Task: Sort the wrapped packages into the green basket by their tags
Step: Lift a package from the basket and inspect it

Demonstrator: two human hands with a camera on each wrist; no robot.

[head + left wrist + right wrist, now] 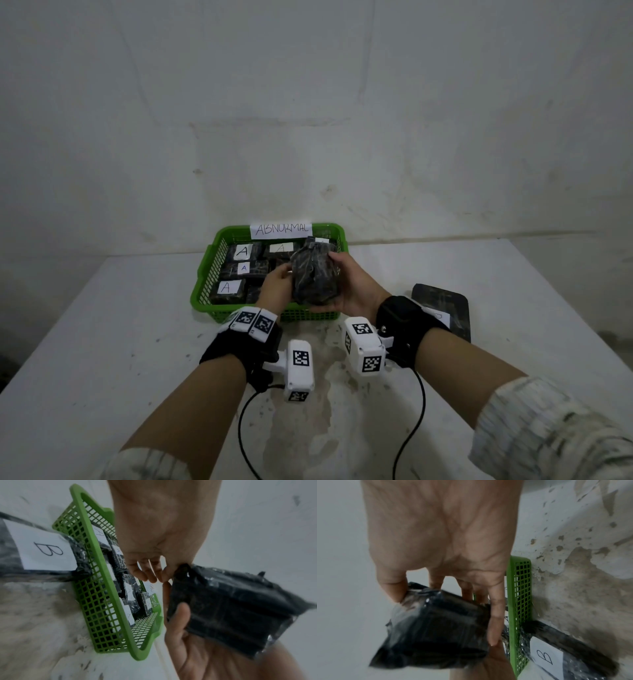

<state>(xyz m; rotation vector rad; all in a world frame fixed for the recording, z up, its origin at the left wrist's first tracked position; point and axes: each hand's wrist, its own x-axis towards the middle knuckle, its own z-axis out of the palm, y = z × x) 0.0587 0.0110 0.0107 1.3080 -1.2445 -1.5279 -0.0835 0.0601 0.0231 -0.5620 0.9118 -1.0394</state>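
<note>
While the right hand cradles the black wrapped package from below and from the right, its palm under the near end and its fingers curled up around the far upper corner, the left hand only meets the package's left flank with fingertips; the left wrist view shows those fingers loosely bent at the package's upper corner, not wrapped round it, so I judge the weight to sit in the right hand alone. The package stands on end in that grip, its long axis running away from the person, and it hangs above the near right part of the green basket, over the front rim, not yet resting on anything inside. No tag shows on any face the cameras catch, so its letter cannot be told. Below and to the left of it, the basket already holds several black packages with white tags marked A, and a paper sign stands on the far rim. The free room seems to lie at the right side of the basket, directly beneath the hands, so the move ahead looks like a short lowering, with the right hand nearer and better placed. Outside the basket, just beside its right wall on the white table, lies a flat package tagged B.
</note>
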